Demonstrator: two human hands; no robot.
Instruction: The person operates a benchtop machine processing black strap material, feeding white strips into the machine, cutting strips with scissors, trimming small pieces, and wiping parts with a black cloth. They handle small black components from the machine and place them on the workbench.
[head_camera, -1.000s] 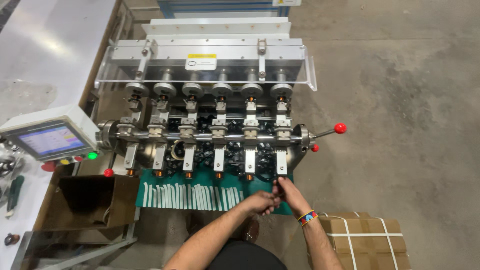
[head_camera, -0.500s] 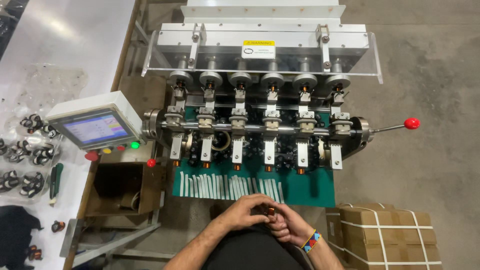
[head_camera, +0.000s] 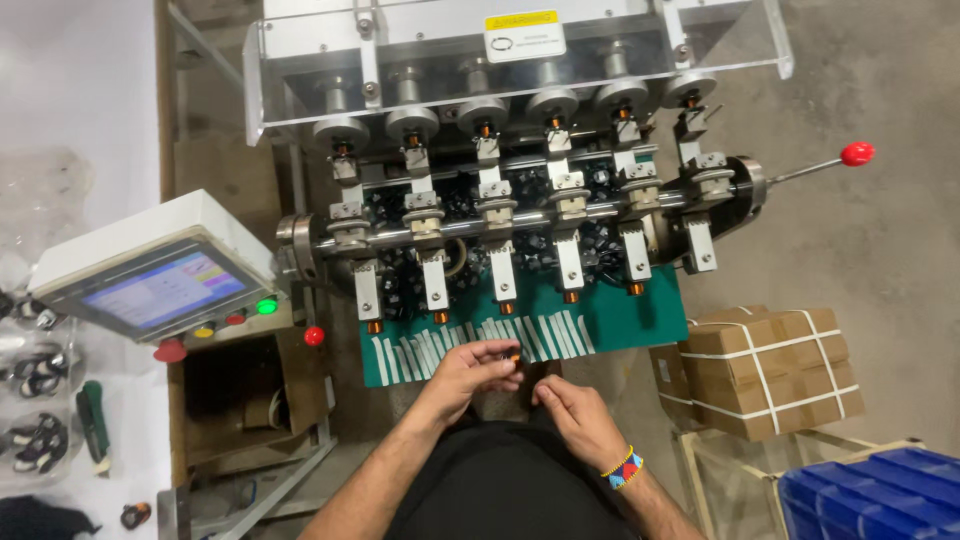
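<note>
A multi-spindle winding machine (head_camera: 520, 200) stands in front of me, with a row of several spindle heads and copper-tipped stations. Below it lies a green board (head_camera: 610, 325) carrying several white tape strips (head_camera: 470, 345). My left hand (head_camera: 470, 372) pinches a small dark, copper-wound part (head_camera: 512, 355) at the board's near edge. My right hand (head_camera: 575, 415), with a beaded bracelet on the wrist, hovers just below and to the right of it, fingers loosely curled and holding nothing that I can see.
A tilted touchscreen control box (head_camera: 150, 280) with coloured buttons sits left. A red-knobbed lever (head_camera: 855, 153) sticks out right. Strapped cardboard boxes (head_camera: 765, 365) and a blue bin (head_camera: 875, 495) lie lower right. Small parts lie on the white table (head_camera: 60, 120) at left.
The view has shifted left and moved closer to the machine. My hands, joined together half a second ago, have separated; the left one now holds the small part up by the green board.
</note>
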